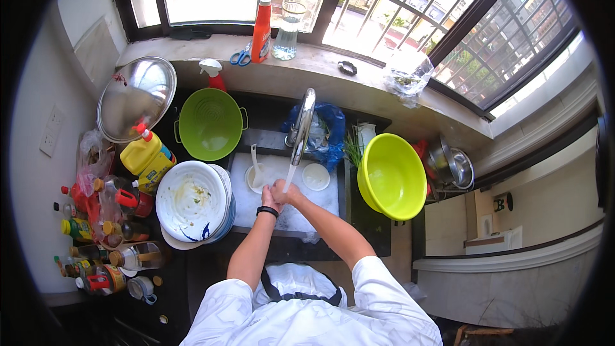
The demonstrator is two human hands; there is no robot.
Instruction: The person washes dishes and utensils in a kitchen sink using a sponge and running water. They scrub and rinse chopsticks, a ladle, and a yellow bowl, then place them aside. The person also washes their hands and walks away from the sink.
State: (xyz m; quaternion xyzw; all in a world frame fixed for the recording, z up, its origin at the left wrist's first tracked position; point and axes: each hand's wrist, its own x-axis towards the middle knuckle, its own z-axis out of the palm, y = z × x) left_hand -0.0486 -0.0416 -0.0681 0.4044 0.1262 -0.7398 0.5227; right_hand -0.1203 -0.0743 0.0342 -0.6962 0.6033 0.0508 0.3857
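Note:
Both hands meet under the stream of water from the chrome faucet (302, 127), over a sink (307, 206) full of white suds. My left hand (270, 198), with a black band at the wrist, touches my right hand (283, 191), which partly covers it. No object shows in either hand; the fingers and palms are partly hidden. Just left of them a white ladle (256, 168) leans in a white bowl (250, 179). Another small white bowl (316, 177) floats or rests in the suds to the right. A stack of plates, topped by a soiled white plate (192, 202), stands left of the sink.
A green colander (210, 125) and yellow detergent jug (148, 158) stand at left, near many bottles (139, 254). A lime-green basin (392, 178) is right of the sink. Behind the faucet lies a blue plastic bag (334, 129). The windowsill holds an orange-red bottle (262, 33) and glass vase (287, 38).

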